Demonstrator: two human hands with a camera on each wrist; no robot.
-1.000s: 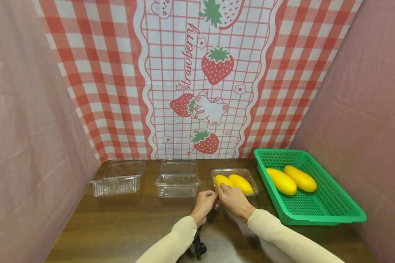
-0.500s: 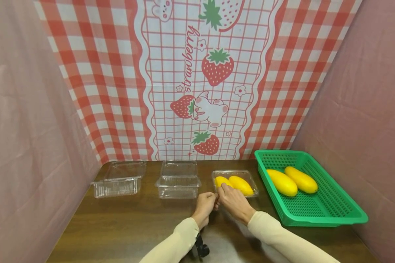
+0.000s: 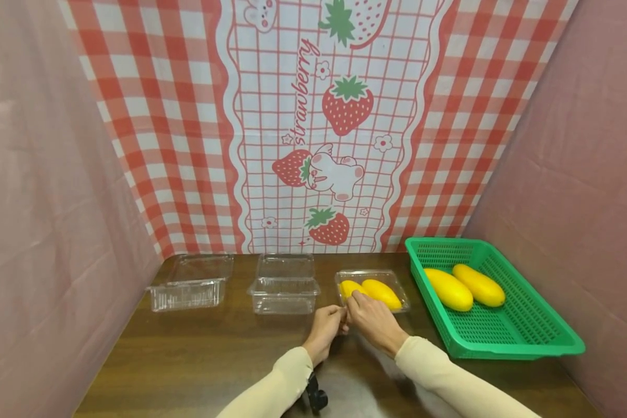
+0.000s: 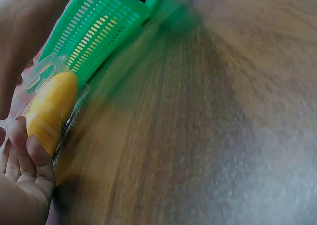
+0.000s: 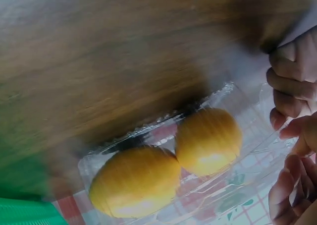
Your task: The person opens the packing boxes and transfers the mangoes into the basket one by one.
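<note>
Two yellow mangoes (image 3: pixel 381 293) lie side by side in a clear plastic clamshell box (image 3: pixel 366 271) at the right of the middle in the head view, its lid down over them. At the box's near left corner, my left hand (image 3: pixel 324 328) pinches the edge with its fingers curled in. My right hand (image 3: pixel 373 322) meets it there, thumb and fingertips pinching the same rim. The right wrist view shows both mangoes (image 5: pixel 133 183) through the plastic, with the right fingertips (image 5: pixel 292 128) at the box's end. One mango (image 4: pixel 54 103) shows past the left fingers (image 4: pixel 37 155).
Two more clear clamshell boxes stand with lids raised, one at the far left (image 3: pixel 188 296) and one in the middle (image 3: pixel 284 303). A green basket (image 3: pixel 512 352) at the right holds two mangoes (image 3: pixel 451 290). A black wrist camera (image 3: pixel 316 395) hangs under the left sleeve.
</note>
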